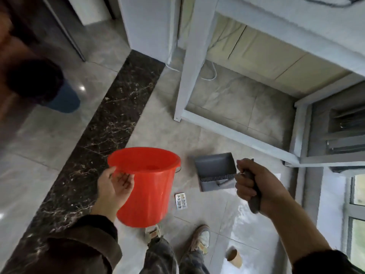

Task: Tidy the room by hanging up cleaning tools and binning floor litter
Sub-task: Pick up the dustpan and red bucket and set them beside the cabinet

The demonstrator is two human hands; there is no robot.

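My left hand [113, 186] grips the near rim of a red plastic bucket [147, 194], which hangs tilted above the floor. My right hand [254, 184] is closed around the grey handle of a dustpan [215, 171], whose grey scoop with a comb edge sits low over the tiles. A blister pack of pills [181, 200] lies on the floor between bucket and dustpan. A paper cup [234, 256] lies on its side near my right shoe.
A white metal table frame [187, 62] stands ahead, with cables behind it. A dark marble strip [102, 135] runs diagonally across the floor. A blue bin with a black liner [65, 97] sits at the left. A window [357, 214] is at the right.
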